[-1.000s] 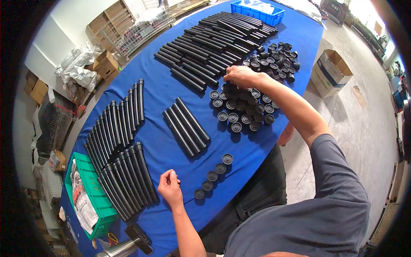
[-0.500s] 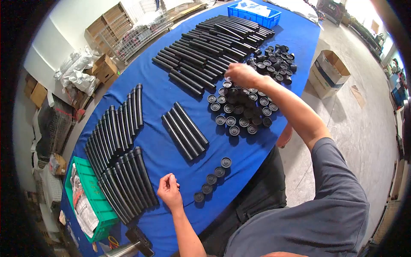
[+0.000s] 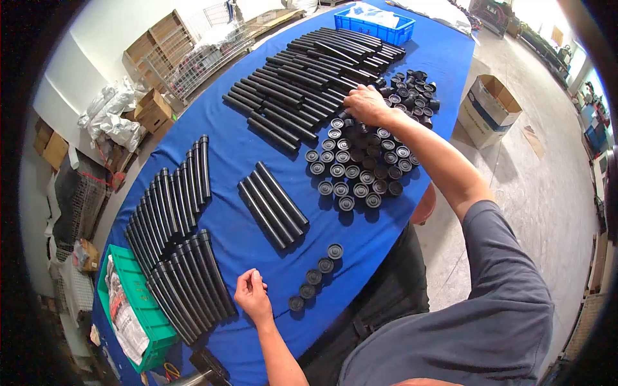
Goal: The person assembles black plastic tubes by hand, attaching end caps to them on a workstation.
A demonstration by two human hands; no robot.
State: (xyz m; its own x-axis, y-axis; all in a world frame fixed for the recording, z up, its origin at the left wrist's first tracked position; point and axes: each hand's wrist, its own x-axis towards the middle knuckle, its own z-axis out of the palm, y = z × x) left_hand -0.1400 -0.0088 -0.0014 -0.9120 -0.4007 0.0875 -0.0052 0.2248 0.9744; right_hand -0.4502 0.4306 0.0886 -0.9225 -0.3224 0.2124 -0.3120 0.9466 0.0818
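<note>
My right hand (image 3: 365, 105) reaches over the upper part of a pile of round black caps (image 3: 341, 171). Its fingers are curled downward beside the ends of black tubes (image 3: 283, 103), and whatever lies under the fingertips is hidden. Low on the blue cloth, my left hand (image 3: 253, 294) is loosely closed, thumb up, with nothing showing in it. To its right, several caps stand in a slanting row (image 3: 313, 276). A small group of loose black tubes (image 3: 273, 204) lies side by side above that hand. Tubes with wider collared ends (image 3: 183, 283) are laid out to its left.
A green crate (image 3: 151, 315) with newspaper stands at the table's near left. A blue crate (image 3: 380, 26) holding white plastic is at the far end. An open cardboard box (image 3: 489, 109) sits on the floor at right. A dark tool (image 3: 209, 367) lies by the near edge.
My right hand has dipped slightly among the caps, with its fingers curling further under. My left hand keeps its closed pose. The whole view has shifted a little.
</note>
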